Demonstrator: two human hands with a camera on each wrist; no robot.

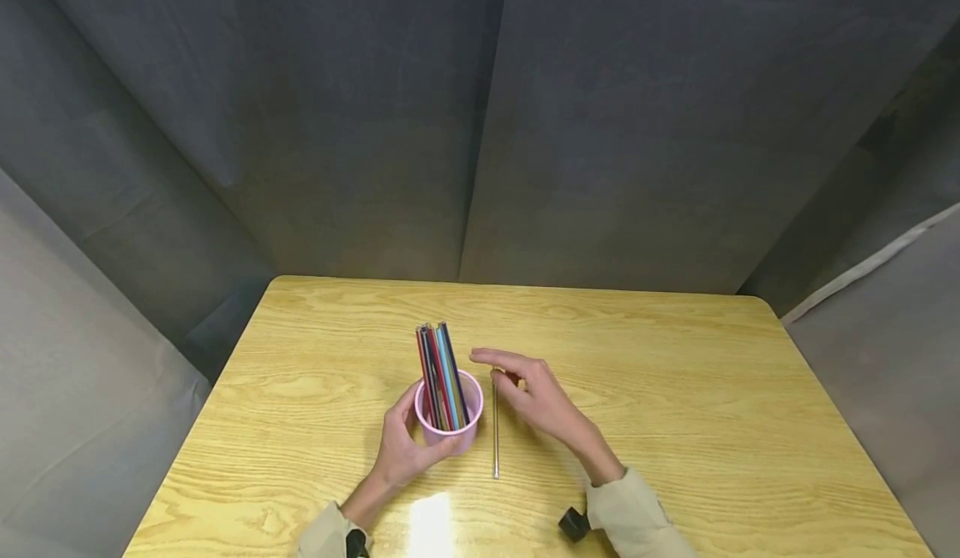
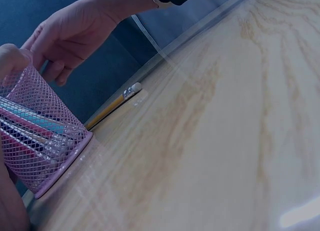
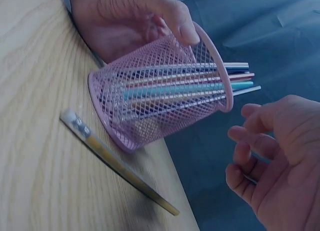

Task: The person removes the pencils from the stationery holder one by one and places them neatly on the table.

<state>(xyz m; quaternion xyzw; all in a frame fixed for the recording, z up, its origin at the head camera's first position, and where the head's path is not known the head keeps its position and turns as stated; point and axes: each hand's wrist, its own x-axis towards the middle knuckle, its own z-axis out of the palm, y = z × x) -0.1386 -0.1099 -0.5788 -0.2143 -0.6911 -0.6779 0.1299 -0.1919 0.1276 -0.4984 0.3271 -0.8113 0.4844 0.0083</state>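
Observation:
A pink mesh pencil cup [image 1: 463, 439] stands on the table, with several coloured pencils [image 1: 444, 383] leaning in it. My left hand [image 1: 399, 449] grips the cup from the left, the thumb near its front and the fingers around its far side. To the right of the cup a yellow pencil [image 1: 496, 445] with a white eraser [image 3: 69, 116] lies flat on the table, eraser end toward me. Over its far end hovers my right hand [image 1: 540, 393], fingers loosely bent and holding nothing. The right wrist view shows this hand apart from both cup and pencil.
The wood-grain table [image 1: 675, 391] extends to both sides and behind the cup. Dark grey curtains [image 1: 360, 141] hang behind it, with lighter cloth [image 1: 67, 391] at the left. A black device [image 1: 574, 525] sits at the right wrist.

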